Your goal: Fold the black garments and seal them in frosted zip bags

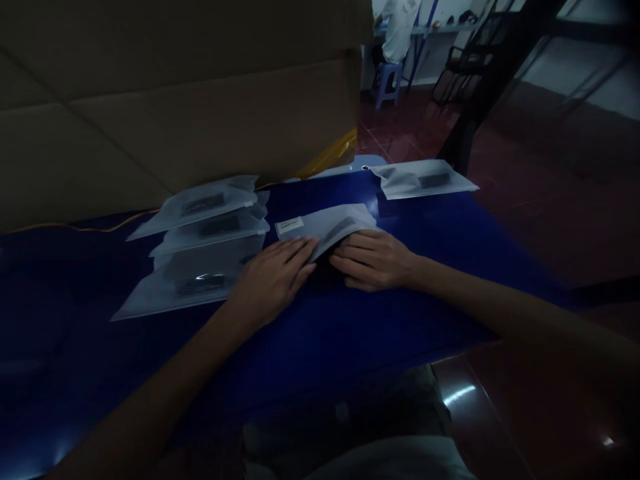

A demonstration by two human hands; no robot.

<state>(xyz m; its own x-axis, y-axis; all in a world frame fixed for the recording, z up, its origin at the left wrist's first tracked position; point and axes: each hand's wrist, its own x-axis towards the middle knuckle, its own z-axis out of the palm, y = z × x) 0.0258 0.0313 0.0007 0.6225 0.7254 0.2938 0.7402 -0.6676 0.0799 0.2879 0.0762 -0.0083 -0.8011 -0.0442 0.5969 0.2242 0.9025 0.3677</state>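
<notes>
Red tiled flooring (545, 207) is seen beyond a dark blue surface (325, 347), and a person in white (400, 30) is seen far off, seated on a blue plastic stool (387, 81). The far left of the surface is overhung by a large cardboard box (170, 100), with a yellow strip (330, 155) showing beneath its corner and a thin orange wire (105, 229) lying along the surface.

A frosted plastic bag (325, 230) bearing a white label (289, 225) is held near the middle of the surface, with a dark item (340, 230) visible through it. Its lower edge is touched by the left hand (273, 280), which is open, with the fingers laid flat. The fold is gripped by the right hand (373, 260), whose fingers are curled closed. Three similar bags (200, 247) are laid overlapping just beside the left hand, and another bag (423, 179) is placed well apart at the far right.
</notes>
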